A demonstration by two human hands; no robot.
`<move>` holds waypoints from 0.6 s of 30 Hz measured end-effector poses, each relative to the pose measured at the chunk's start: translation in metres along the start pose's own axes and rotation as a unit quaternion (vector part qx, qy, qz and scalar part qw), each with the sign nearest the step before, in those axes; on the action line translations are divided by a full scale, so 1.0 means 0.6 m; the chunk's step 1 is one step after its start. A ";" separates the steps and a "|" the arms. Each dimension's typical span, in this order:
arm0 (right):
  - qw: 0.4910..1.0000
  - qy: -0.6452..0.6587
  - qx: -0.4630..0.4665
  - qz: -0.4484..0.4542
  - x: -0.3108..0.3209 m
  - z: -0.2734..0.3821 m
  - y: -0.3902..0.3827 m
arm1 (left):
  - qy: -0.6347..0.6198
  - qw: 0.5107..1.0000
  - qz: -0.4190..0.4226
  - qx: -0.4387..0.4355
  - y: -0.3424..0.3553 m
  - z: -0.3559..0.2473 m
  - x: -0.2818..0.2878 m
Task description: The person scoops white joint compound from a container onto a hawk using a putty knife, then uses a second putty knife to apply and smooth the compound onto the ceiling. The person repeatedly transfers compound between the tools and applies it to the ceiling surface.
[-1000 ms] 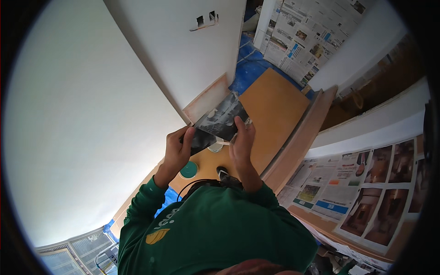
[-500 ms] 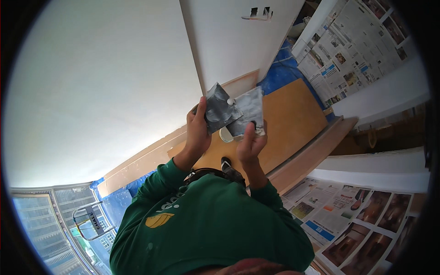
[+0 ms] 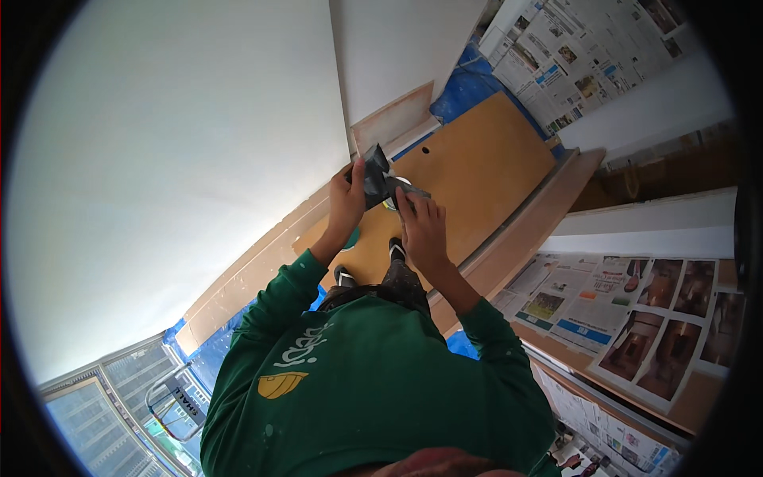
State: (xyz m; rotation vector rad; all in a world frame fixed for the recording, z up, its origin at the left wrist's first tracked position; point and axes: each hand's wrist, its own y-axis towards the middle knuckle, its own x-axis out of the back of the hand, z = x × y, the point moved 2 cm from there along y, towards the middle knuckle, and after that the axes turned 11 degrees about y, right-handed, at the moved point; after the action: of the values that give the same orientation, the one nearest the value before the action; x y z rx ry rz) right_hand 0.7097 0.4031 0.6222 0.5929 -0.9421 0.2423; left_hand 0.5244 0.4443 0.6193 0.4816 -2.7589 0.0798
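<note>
Both of my hands hold flat grey putty blades in front of me. My left hand is closed around a dark square putty blade, thumb along its face. Closed on a second putty blade, my right hand has its fingers pressed along the sheet, which is tilted nearly edge-on. The two blades meet at their inner edges, and a little white putty shows there. Below the blades, a round white tub is mostly hidden by them and my right hand.
A smooth white wall rises on my left. Brown board covers the floor, with blue sheeting at its far end. A wooden ledge and newspaper-covered surfaces run along the right. A green round object lies near my feet.
The right blade has turned from face-up to nearly edge-on against the left blade. My view has shifted, showing more floor and both feet.
</note>
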 end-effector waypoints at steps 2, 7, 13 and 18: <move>0.999 -0.004 -0.032 -0.010 -0.033 -0.038 0.002 | 0.047 0.998 0.035 0.000 0.001 0.048 -0.025; 0.991 0.065 -0.109 -0.029 -0.149 -0.189 0.002 | 0.066 0.992 0.043 0.098 0.003 0.231 -0.075; 0.942 0.225 -0.238 -0.079 -0.393 -0.425 -0.034 | 0.058 0.960 -0.027 0.272 -0.047 0.444 -0.047; 0.851 0.307 -0.411 -0.111 -0.658 -0.625 -0.118 | 0.008 0.890 -0.056 0.452 -0.163 0.590 -0.025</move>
State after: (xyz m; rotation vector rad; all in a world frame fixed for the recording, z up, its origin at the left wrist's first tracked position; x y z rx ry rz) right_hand 0.7709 0.5834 0.1073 -0.1873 -0.2768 -0.1876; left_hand 0.4580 0.3175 0.2807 0.8411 -2.5083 1.3592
